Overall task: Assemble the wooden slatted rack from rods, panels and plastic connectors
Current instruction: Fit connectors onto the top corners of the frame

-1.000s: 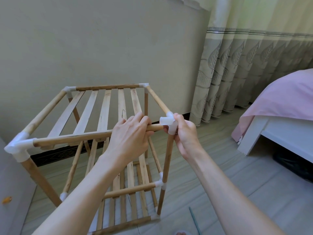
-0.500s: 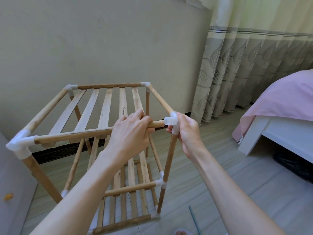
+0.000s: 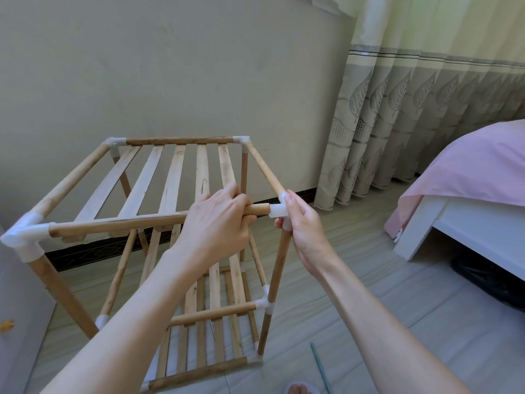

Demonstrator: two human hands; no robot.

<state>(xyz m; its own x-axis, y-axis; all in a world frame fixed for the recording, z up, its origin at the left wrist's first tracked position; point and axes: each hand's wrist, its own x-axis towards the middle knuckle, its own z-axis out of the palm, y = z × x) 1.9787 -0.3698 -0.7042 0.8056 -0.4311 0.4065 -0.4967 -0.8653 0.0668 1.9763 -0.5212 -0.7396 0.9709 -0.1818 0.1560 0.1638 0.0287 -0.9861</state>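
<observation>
The wooden slatted rack (image 3: 176, 177) stands on the floor with three slatted tiers and white plastic corner connectors. My left hand (image 3: 218, 223) grips the top front rod (image 3: 113, 226) near its right end. The rod's tip sits right at the mouth of the white corner connector (image 3: 277, 211), with a thin gap showing. My right hand (image 3: 301, 226) holds that connector, which caps the front right upright (image 3: 279, 265) and takes the top right side rod (image 3: 265, 169). The rod's left end sits in the front left connector (image 3: 24, 236).
The wall (image 3: 170, 66) is close behind the rack, curtains (image 3: 412, 109) hang to the right, and a bed with a pink sheet (image 3: 468, 166) stands at far right. A thin green stick (image 3: 319, 365) lies on the tiled floor near my foot (image 3: 301, 389).
The camera and both hands have shifted slightly. The front rod's right end has drawn closer to the corner connector's socket; both grips stay the same.
</observation>
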